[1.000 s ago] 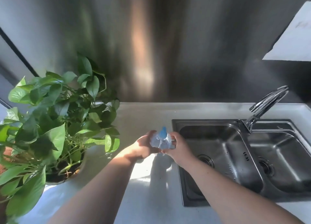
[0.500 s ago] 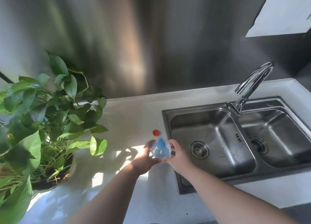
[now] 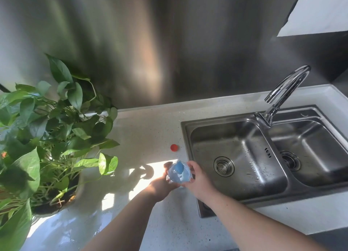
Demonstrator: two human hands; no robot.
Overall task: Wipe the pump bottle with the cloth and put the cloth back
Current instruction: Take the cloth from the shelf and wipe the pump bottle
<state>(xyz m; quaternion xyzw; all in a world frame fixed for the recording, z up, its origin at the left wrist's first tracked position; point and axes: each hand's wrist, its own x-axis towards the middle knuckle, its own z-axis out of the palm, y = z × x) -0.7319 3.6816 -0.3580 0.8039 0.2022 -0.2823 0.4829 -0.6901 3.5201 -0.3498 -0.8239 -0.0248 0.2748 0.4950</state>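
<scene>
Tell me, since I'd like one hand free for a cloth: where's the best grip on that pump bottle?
Probably the clear body below the blue pump, wrapped from the left. The pump bottle stands upright between the left hand and right hand, its body wider than the pump.

At the centre of the frame, the pump bottle is clear pale blue with a deeper blue pump top. Just above it lies a small red cap on the white, finely speckled countertop. At left, the plant shows glossy green leaves. At right, the sink and faucet are silvery steel.
</scene>
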